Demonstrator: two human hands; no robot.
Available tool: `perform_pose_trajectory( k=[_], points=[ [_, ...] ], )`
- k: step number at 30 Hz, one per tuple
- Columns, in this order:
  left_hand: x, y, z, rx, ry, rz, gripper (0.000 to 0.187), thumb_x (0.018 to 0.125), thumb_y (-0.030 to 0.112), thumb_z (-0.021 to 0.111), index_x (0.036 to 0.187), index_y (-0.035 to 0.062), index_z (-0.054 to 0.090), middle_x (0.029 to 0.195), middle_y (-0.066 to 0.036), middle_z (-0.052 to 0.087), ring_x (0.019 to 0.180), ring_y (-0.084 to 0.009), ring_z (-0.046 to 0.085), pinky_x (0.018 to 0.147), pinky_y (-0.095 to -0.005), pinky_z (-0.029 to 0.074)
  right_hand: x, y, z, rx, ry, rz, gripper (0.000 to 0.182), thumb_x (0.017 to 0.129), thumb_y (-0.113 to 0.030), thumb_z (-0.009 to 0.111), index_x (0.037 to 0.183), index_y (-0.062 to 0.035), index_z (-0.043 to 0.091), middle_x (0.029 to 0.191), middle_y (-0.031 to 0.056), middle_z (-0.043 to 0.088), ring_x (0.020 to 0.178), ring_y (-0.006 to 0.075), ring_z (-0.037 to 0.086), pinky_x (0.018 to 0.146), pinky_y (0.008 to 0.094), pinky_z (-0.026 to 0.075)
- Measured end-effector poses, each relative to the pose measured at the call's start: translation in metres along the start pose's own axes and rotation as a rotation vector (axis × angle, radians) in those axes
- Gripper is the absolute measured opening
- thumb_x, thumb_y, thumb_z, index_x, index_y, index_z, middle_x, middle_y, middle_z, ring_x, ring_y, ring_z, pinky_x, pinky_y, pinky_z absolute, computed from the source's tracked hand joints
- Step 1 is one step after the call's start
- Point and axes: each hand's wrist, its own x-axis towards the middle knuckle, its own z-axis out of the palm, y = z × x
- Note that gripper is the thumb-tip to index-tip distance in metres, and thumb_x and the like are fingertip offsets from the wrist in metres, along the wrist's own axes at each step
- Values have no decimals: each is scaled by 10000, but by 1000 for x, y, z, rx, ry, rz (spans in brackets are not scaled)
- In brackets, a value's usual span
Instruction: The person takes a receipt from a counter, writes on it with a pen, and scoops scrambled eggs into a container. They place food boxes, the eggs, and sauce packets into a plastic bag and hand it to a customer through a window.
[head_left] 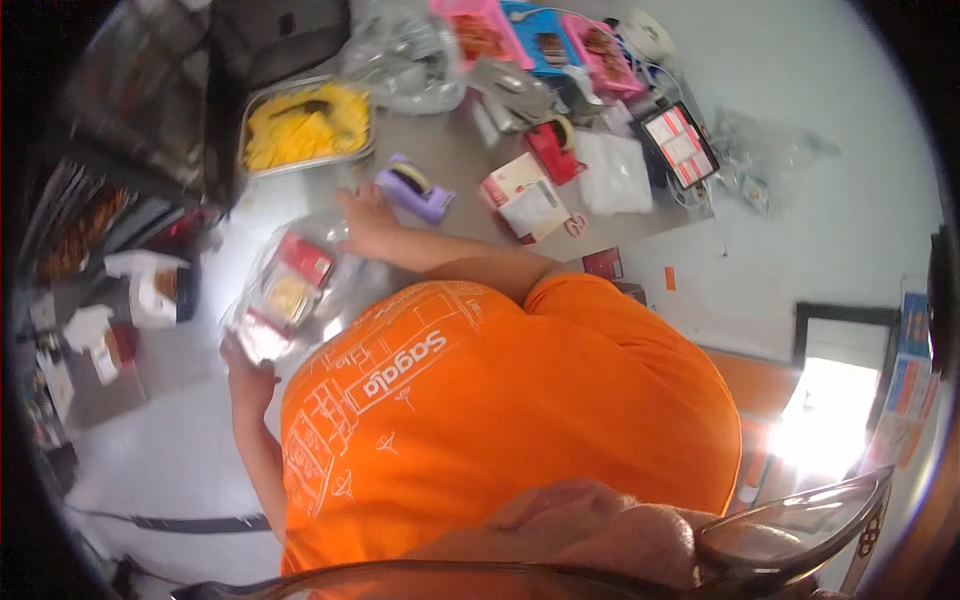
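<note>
Bag (318, 232) (clear, red pack (308, 258) in it) btwn L hand (250, 378) & R hand (372, 225); can't tell if either grips.

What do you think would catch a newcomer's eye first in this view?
Most likely the vivid orange shirt, which fills the middle of the picture with its white printing. Next would come the bright yellow contents of the metal tray at upper left, then the glaring light at lower right.
</note>
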Motion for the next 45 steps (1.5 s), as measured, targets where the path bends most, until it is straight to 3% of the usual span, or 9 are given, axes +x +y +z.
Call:
perform_pose_trajectory(
  k=[4, 6, 10, 12, 14, 20, 35, 41, 45],
  points=[
    [-2, 39, -24, 185, 226, -254, 641, 831, 93, 585, 1418, -9, 347, 1389, -272, 421, 1275, -436, 407, 1049, -439, 393, 7, 68, -45, 798, -554, -193, 280, 848, -240, 679, 1043, -39, 663, 930, 93, 693, 897, 200, 651, 827, 343, 510],
    [-1, 33, -39, 371, 336, -259, 495, 852, 107, 564, 1329, -8, 493, 1298, -248, 532, 1223, -411, 478, 995, -446, 432, 9, 125, -94, 960, -257, -405, 207, 885, -170, 627, 1043, -43, 669, 925, 79, 696, 853, 142, 633, 795, 303, 506],
    [-15, 95, -70, 393, 481, -284, 284, 871, 126, 539, 1109, 17, 651, 1112, -208, 646, 1067, -361, 599, 905, -435, 470, 32, 321, -208, 642, 666, 280, 158, 850, -101, 606, 971, -29, 677, 862, 107, 695, 801, 216, 652, 739, 378, 517],
    [-18, 86, -60, 287, 547, -279, 249, 869, 124, 537, 1057, 30, 671, 1076, -201, 659, 1012, -346, 628, 876, -427, 482, 47, 467, -223, 160, 579, 531, 187, 798, -171, 613, 866, -22, 705, 935, 206, 691, 863, 346, 670, 763, 432, 523],
    [-16, 102, -52, 331, 543, -310, 260, 865, 121, 534, 1067, 31, 669, 1077, -205, 658, 1012, -346, 628, 866, -418, 487, 73, 566, -225, -302, 252, 527, 280, 788, -254, 622, 979, -78, 728, 979, 198, 693, 932, 323, 674, 819, 436, 518],
    [-22, 101, -36, 436, 533, -286, 285, 871, 133, 515, 1088, 35, 672, 1087, -188, 663, 1019, -342, 627, 885, -412, 483, 119, 597, -218, -267, -288, 533, 408, 807, -286, 615, 1142, -58, 659, 1170, 202, 645, 1068, 353, 634, 949, 476, 463],
    [-34, 89, -36, 377, 560, -359, 316, 894, 163, 499, 1130, 35, 664, 1113, -181, 667, 1058, -326, 623, 902, -396, 481, 73, 620, -268, -163, 245, 292, 224, 823, -313, 644, 934, -148, 747, 957, 143, 693, 917, 323, 661, 806, 453, 505],
    [-37, 93, -42, 335, 506, -355, 313, 920, 185, 519, 1169, 44, 643, 1153, -161, 656, 1074, -313, 617, 884, -380, 492, 84, 606, -259, -401, -124, 456, 188, 788, -295, 661, 902, -182, 758, 1029, 128, 691, 933, 302, 665, 822, 440, 500],
    [-43, 72, -40, 255, 533, -268, 282, 925, 160, 511, 1150, 64, 653, 1122, -168, 651, 1057, -347, 606, 903, -404, 469, 86, 598, -255, -253, 216, 451, 210, 770, -300, 626, 871, -166, 753, 939, 155, 704, 879, 335, 679, 828, 449, 518]
  ],
)
